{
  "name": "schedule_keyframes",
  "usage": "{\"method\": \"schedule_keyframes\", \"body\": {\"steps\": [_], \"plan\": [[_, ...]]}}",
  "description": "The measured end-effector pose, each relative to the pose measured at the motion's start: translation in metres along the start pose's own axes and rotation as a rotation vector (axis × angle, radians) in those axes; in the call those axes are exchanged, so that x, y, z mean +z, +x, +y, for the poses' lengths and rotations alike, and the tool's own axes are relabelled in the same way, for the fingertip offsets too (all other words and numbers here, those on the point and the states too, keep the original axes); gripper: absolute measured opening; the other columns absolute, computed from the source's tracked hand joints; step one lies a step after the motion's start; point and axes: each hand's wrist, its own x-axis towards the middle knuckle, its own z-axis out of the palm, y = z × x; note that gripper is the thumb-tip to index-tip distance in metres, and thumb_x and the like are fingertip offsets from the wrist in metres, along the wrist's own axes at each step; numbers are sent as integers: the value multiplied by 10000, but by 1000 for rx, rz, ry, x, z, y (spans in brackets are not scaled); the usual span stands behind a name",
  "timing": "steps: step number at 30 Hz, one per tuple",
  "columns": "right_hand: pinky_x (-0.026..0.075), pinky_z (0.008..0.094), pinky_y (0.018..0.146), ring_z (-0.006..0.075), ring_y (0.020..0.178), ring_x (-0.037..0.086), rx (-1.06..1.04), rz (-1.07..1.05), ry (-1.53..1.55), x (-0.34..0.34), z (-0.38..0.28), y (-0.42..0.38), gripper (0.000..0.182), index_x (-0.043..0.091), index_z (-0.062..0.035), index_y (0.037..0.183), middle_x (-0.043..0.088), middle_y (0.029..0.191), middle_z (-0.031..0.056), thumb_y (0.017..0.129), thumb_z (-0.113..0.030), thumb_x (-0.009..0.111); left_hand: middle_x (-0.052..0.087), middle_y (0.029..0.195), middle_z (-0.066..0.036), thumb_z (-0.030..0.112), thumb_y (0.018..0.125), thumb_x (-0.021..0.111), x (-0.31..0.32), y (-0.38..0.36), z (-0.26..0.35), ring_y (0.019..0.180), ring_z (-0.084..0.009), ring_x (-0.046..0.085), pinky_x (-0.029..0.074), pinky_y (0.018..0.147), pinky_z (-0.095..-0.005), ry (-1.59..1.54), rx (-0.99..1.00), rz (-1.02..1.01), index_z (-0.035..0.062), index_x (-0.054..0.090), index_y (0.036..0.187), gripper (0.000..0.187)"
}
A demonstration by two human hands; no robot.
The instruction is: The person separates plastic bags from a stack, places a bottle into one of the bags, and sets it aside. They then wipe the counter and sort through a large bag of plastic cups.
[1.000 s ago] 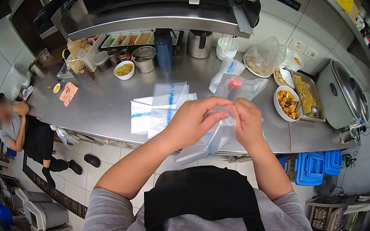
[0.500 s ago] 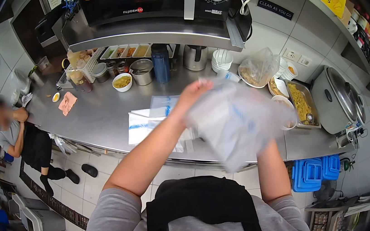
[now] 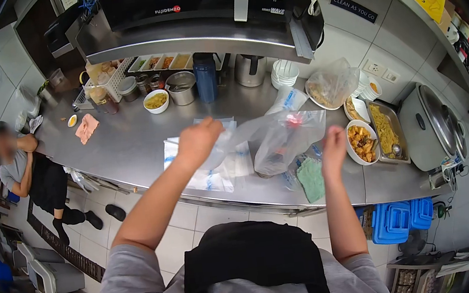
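A person's left hand (image 3: 202, 141) pinches a blurred clear bag (image 3: 231, 143), which trails rightward from its curled fingers above the steel tabletop (image 3: 124, 144). The right hand (image 3: 333, 148) hovers just beside a food bowl (image 3: 362, 142); whether its blurred fingers grip anything cannot be told.

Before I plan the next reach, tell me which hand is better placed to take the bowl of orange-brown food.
Probably the right hand: it looks free and is close beside the bowl. The left hand is farther away, seemingly holding thin plastic.
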Motion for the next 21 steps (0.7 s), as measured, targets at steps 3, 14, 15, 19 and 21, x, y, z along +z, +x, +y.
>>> {"method": "schedule_keyframes", "body": {"steps": [3, 14, 15, 19, 21], "plan": [[428, 252, 705, 136, 794, 522, -580, -11, -86, 25, -108, -12, 113, 574, -60, 980, 553, 857, 21, 894, -111, 627, 586, 754, -39, 155, 791, 690, -59, 23, 26, 635, -250, 602, 476, 535, -352, -108, 122, 152, 123, 653, 842, 71], [330, 323, 642, 188, 634, 559, -981, -602, -417, 99, -222, -76, 362, 615, -105, 944, 605, 735, -8, 688, -296, 786, 602, 705, -25, 79, 711, 772, -131, 22, 71, 533, -175, 560, 446, 483, -297, -296, 179, 218, 73, 609, 885, 238], [330, 323, 642, 188, 634, 559, -982, -611, -413, 101, -218, -77, 362, 615, -105, 944, 605, 735, -8, 688, -296, 786, 602, 694, -26, 75, 719, 778, -133, 20, 72, 518, -163, 551, 439, 475, -283, -309, 176, 212, 65, 597, 918, 269], [328, 337, 614, 215, 622, 540, -986, -616, -364, 100, -214, -73, 129, 618, -82, 839, 570, 683, 17, 804, -170, 706, 593, 680, -15, 88, 777, 762, -140, 12, 72, 522, -112, 541, 420, 481, -247, -388, 74, 155, 55, 579, 986, 280], [326, 344, 603, 222, 620, 536, -890, -637, -381, 95, -213, -72, 75, 620, -75, 816, 565, 673, 26, 832, -125, 673, 596, 685, 2, 99, 828, 732, -143, 9, 80, 528, -58, 518, 403, 490, -229, -816, -99, 18, 52, 605, 981, 205]]}}
